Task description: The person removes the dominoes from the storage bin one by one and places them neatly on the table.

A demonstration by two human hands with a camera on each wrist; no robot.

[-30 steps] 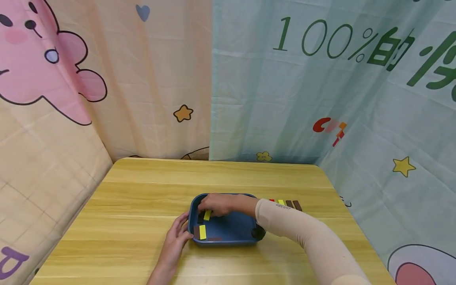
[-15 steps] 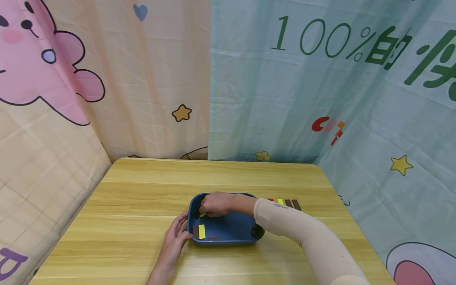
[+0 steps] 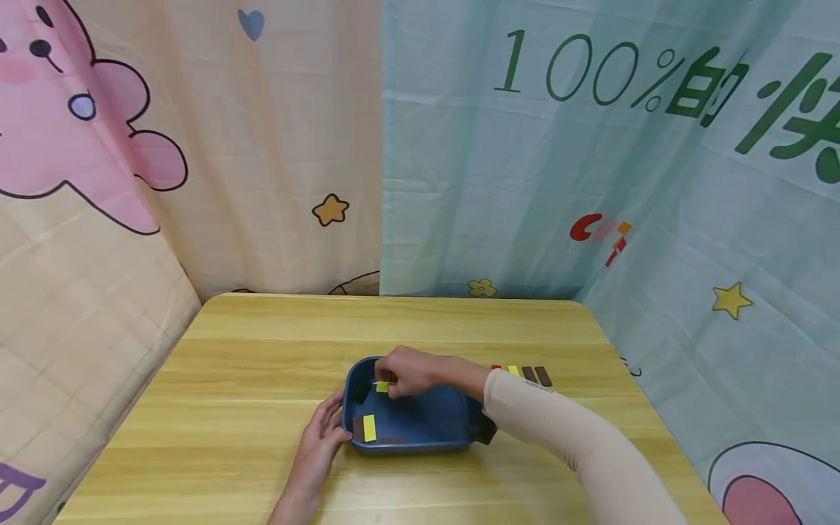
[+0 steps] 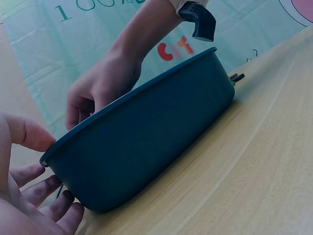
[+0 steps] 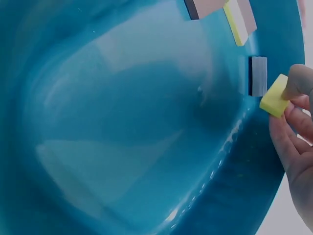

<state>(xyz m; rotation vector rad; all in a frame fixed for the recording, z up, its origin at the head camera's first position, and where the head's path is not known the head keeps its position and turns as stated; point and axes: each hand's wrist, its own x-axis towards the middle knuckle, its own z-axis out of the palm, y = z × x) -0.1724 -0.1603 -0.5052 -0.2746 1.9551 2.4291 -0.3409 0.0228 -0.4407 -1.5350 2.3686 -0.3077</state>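
Observation:
A blue basin (image 3: 433,445) stands on the table. My left hand (image 3: 321,432) holds it at the left end; in the left wrist view the thumb meets the rim and the fingertips lie against the outer wall. Over the basin's far left corner, my right hand (image 3: 413,370) pinches a small yellow block (image 5: 275,97) between thumb and fingers. Close to that block, a dark block (image 5: 259,76) lies along the basin's end wall. A second yellow block (image 3: 370,428) sits beside a brown block (image 3: 358,429) in the near left corner, with another brown piece (image 5: 205,6) along the near side.
Beyond the basin's right end, a red block (image 3: 496,367), a yellow one (image 3: 513,370) and two brown ones (image 3: 536,375) form a row on the wooden table (image 3: 262,350). A dark wrist camera (image 3: 484,429) hangs under my right forearm, over the basin's right end. Printed curtains surround the table.
My right hand dipped toward the far left corner, then came up and slightly right with the yellow block in its fingers. My left hand keeps its place on the basin.

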